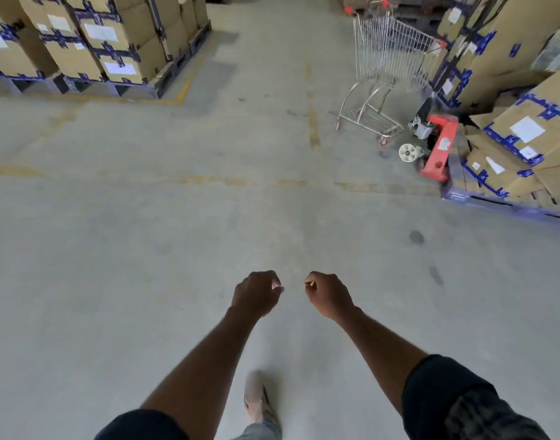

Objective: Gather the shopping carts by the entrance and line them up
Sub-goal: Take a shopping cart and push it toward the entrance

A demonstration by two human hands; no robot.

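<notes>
A silver wire shopping cart (pixel 389 55) with red handle ends stands far ahead at the upper right, beside stacked boxes. It is empty as far as I can see. My left hand (pixel 256 293) and my right hand (pixel 328 295) hang side by side in front of me over the bare concrete floor, low in the view. Both have their fingers curled in and hold nothing. The cart is several steps beyond them, well out of reach.
A red pallet jack (pixel 437 147) sits right of the cart, under a pallet of taped cardboard boxes (pixel 523 131). More boxes on pallets (pixel 82 49) fill the upper left. Faded yellow lines (pixel 313 128) mark the floor. My foot (pixel 256 398) shows at the bottom.
</notes>
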